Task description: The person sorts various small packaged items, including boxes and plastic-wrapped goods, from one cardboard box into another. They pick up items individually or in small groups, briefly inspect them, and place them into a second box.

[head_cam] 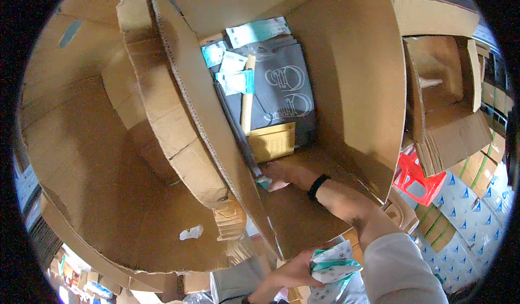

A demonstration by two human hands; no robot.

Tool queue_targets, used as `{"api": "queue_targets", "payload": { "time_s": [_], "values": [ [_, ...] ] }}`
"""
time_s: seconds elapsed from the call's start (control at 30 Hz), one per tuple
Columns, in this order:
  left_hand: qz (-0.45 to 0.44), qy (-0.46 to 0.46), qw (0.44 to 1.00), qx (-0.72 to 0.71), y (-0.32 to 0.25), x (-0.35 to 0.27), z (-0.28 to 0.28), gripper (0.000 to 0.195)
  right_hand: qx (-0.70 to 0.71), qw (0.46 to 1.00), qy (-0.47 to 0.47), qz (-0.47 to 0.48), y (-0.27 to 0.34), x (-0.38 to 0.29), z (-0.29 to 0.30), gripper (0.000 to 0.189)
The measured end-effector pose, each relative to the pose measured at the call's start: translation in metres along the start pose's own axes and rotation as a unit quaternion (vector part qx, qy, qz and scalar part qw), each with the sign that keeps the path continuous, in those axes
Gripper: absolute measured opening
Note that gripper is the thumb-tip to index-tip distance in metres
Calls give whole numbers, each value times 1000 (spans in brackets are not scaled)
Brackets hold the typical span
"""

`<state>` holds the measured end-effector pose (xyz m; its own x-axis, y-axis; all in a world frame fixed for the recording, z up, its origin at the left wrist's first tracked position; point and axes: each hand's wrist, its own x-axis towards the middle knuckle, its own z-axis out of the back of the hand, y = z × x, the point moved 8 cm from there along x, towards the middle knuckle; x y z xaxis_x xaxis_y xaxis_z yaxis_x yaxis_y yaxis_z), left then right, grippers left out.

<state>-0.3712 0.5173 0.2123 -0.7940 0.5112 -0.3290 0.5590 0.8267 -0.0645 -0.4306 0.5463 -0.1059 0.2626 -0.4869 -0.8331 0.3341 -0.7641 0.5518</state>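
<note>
My right hand [278,176] reaches down into a deep cardboard box [365,80], a black band around its wrist. Its fingers are on a small teal-and-white packet [264,182] near the box's left wall. Below the box's near edge, my left hand [295,268] grips several teal-and-white packets [333,263]. On the box floor lie more teal-and-white packets [235,81], a dark grey package [284,96] with pale line drawings, and a yellow envelope [273,142]. A long dark tube [235,127] runs along the left wall, beside a pale wooden-looking strip [247,113].
Another large open cardboard box [81,141] adjoins on the left, its thick folded flap [162,113] between the two. To the right are a smaller open box [443,72], a red plastic stool [422,182] and strapped cartons [471,166].
</note>
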Motion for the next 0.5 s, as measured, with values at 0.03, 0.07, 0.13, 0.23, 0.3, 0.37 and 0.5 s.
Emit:
{"api": "queue_targets", "payload": {
  "time_s": [0.03, 0.07, 0.13, 0.23, 0.3, 0.37, 0.5],
  "values": [
    [-2, -3, 1000, 2, -5, -1, 1, 85, 126, 991, -12, -29, -10, 3, 3, 60],
    [26, -14, 999, -38, -9, 0, 2, 84, 250, 966, -34, -60, -25, 2, 8, 57],
    [17, -6, 999, 35, 14, -11, 18, 79, -64, 994, -15, -83, 40, 0, 49, 46],
    [18, -29, 999, -20, 11, -17, 18, 76, -137, 949, -124, -254, 52, -18, 154, 43],
    [17, -12, 999, 49, 18, -16, 15, 83, -109, 911, -356, -177, 84, -43, 249, 45],
    [15, 23, 1000, 1, 12, -15, 5, 93, -93, 861, -483, -125, 84, -45, 331, 51],
    [-1, 75, 997, -28, -8, -13, 2, 97, -187, 820, -531, -110, 82, 14, 449, 62]
  ]
}}
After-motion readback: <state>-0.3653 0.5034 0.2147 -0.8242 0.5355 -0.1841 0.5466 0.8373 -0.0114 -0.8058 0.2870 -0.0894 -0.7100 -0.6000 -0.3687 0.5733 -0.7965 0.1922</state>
